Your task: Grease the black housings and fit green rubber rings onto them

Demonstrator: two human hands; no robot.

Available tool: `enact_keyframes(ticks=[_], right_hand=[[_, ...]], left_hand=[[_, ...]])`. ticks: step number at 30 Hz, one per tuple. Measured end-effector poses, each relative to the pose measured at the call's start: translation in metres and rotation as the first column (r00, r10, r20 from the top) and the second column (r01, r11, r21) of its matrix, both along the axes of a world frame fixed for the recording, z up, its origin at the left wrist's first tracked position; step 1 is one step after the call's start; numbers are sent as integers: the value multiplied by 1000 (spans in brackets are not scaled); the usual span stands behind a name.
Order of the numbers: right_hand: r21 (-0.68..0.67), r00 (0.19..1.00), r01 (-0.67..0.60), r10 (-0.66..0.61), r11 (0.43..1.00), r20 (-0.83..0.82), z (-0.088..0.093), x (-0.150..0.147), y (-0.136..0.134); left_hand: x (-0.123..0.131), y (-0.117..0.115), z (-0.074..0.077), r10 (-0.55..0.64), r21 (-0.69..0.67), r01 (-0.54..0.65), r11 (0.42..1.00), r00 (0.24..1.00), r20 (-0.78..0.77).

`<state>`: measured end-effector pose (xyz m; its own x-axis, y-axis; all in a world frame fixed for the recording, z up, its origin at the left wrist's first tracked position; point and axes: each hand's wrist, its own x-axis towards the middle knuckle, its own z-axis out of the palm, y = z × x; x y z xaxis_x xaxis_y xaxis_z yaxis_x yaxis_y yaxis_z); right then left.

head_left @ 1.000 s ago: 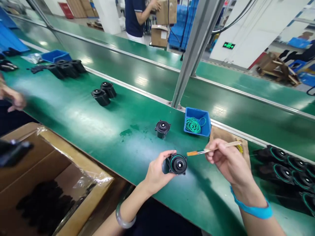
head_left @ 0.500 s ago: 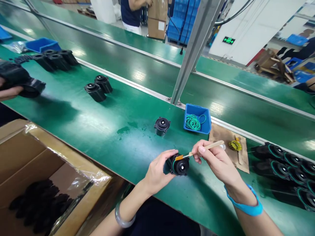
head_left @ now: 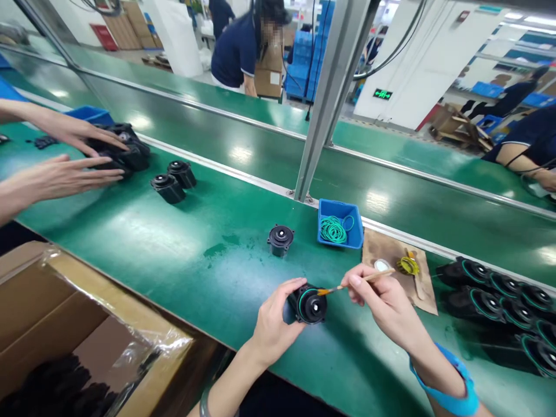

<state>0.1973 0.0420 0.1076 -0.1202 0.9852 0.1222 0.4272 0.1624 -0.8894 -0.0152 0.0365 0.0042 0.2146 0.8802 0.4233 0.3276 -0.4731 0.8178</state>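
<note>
My left hand (head_left: 278, 313) is wrapped round a black cylindrical housing (head_left: 313, 310), tilted so its round end faces me. A green O-ring (head_left: 301, 298) sits around that end. In my right hand (head_left: 377, 295) is a thin wooden-handled brush (head_left: 369, 278), pinched near its metal collar. Its orange bristles (head_left: 322, 292) touch the housing's upper rim, by the ring. Another black housing (head_left: 281, 238) stands upright on the green table, just beyond my hands.
A blue bin (head_left: 341, 223) holds several green O-rings. Beside it, brown cardboard (head_left: 391, 240) carries a yellow cup (head_left: 408, 265) and a white round lid. Black housings with rings (head_left: 490, 301) stand at right. At left, a co-worker's hands (head_left: 65, 168) touch black parts. An open carton (head_left: 43, 301) is at lower left.
The bristles have moved from the upper left of the housing's rim to its upper right. The co-worker's hands have come into view over the grouped black parts. The camera view has shifted slightly.
</note>
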Motion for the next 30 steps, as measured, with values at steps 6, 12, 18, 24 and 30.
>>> enact_keyframes(ticks=[6,12,18,24,30], right_hand=[[241,986,111,-137,964,96,-17,-9,-22],[318,978,206,-191,925,-81,-19,-18,-20],[380,994,99,-76,920,-74,-25,-25,-9],[431,998,56,-51,901,-23,-30,-24,-14],[613,989,-43,-52,789,136,-34,-15,-24]], left_hand=[[0,1,3,131,1,-131,991,991,-1],[-2,-1,0,171,-156,-162,974,984,48],[-4,-1,-5,194,-257,-162,953,975,107],[-3,-1,-6,227,-333,-152,931,954,198],[0,4,-5,250,-385,-144,911,938,241]])
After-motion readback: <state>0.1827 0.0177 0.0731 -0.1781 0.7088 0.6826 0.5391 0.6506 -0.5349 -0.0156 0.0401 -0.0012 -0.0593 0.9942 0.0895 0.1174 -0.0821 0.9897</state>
